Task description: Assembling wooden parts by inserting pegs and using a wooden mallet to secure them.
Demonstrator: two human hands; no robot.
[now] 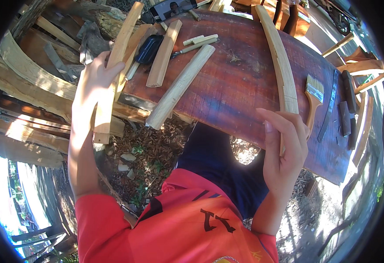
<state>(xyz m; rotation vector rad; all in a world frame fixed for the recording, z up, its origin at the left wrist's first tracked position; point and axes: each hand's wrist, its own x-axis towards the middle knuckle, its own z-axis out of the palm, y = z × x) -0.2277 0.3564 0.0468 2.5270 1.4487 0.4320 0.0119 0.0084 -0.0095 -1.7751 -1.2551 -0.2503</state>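
Note:
My left hand [93, 81] is closed around a long, flat wooden strip [124, 39] at the table's left side, with its thumb along the strip's edge. At the right, my right hand [288, 142] has its fingers bent around the near end of another long wooden strip [278, 61], which lies across the table. Between them, a short wooden block [164, 55] and a pale squared stick [181, 87] rest on the table, the stick's near end jutting past its edge. A dark blue-black case [149, 49] sits beside the block.
The reddish-brown wooden table [240, 96] fills the middle. A paintbrush [314, 94], a flat metal blade [330, 105] and dark bars [345, 118] lie at its right. Pale-handled tools [196, 46] and a phone [172, 8] are farther back. Rough timber [34, 87] is stacked at left.

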